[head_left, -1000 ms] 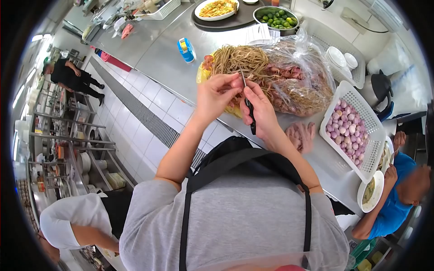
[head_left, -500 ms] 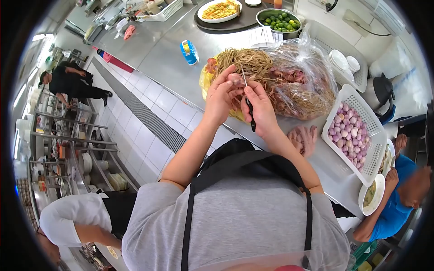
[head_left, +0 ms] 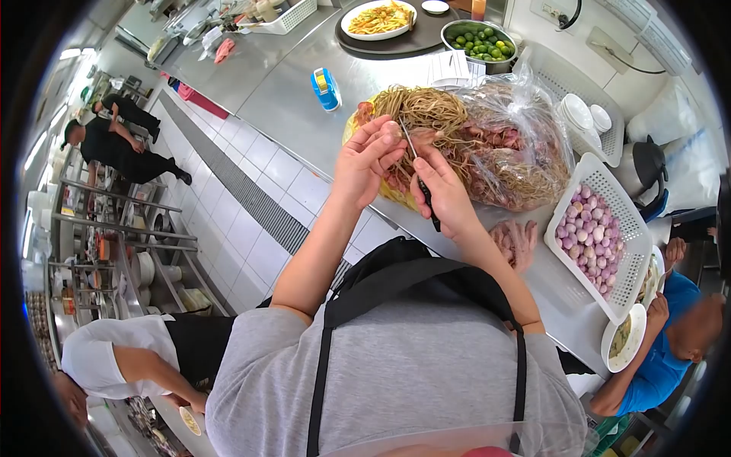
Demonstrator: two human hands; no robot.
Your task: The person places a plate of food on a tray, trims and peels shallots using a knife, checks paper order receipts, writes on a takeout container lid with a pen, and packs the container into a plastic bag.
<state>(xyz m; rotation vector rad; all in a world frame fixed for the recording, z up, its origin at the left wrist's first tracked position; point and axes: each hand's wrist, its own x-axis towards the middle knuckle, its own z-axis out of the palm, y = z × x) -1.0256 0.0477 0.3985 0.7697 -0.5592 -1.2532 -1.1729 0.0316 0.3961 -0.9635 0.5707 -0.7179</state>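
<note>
My left hand (head_left: 367,161) is closed in a pinch on what looks like a small shallot, mostly hidden by the fingertips. A small knife (head_left: 426,196) with a black handle is gripped in my right hand (head_left: 448,199), its thin blade pointing up beside the left fingertips. Just beyond both hands lies a bundle of dry brown stalks (head_left: 426,108) on a yellow bag (head_left: 355,129). To its right sits a clear plastic bag (head_left: 525,152) of reddish unpeeled shallots with dried stalks. Near my right forearm is a small pinkish pile (head_left: 515,242), perhaps skins.
A white perforated basket (head_left: 558,242) holds peeled shallots (head_left: 590,232). Farther back are a blue tape dispenser (head_left: 325,90), a bowl of green limes (head_left: 478,42) and a plate of food (head_left: 378,19). A co-worker in blue (head_left: 647,350) stands at the right; others are at the left.
My left hand has shifted slightly left, and the knife tip now sits higher beside its fingertips. At the far left, a second person in black has come into view.
</note>
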